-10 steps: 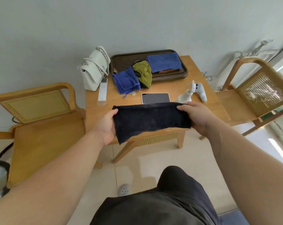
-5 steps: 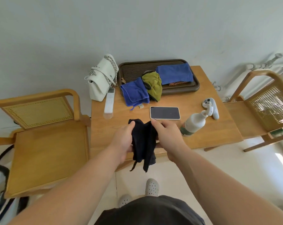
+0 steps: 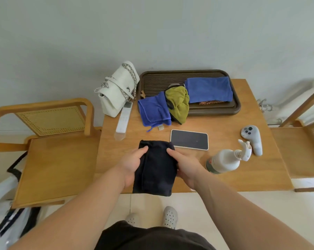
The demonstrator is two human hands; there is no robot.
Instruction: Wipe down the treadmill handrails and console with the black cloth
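Right now you hold the soft black cloth (image 3: 155,170), folded into a thick rectangle, between both hands just above the near edge of the light wooden desk (image 3: 242,114). Your left hand (image 3: 132,166) grips its left side and your right hand (image 3: 186,166) its right side. Each thumb lies over the top face and the other fingers curl underneath, mostly out of sight, so neither hand is open and neither holds anything else.

That two-sided grip looks meant to keep the layers stacked. A compact pad gives you a firm wiping face and fresh sides to turn to. Judging by this, you are at the preparing step, with no wiping done. The treadmill, its handrails and its console are nowhere in view, so you will have to carry the pad to them.

The white plastic spray bottle (image 3: 224,159) sits on the desk just to the right of your right hand, near enough to reach if you want the cloth damp. The dark-screened phone (image 3: 189,139) lies flat just beyond the cloth's far right corner, so mind it if you set the pad down.
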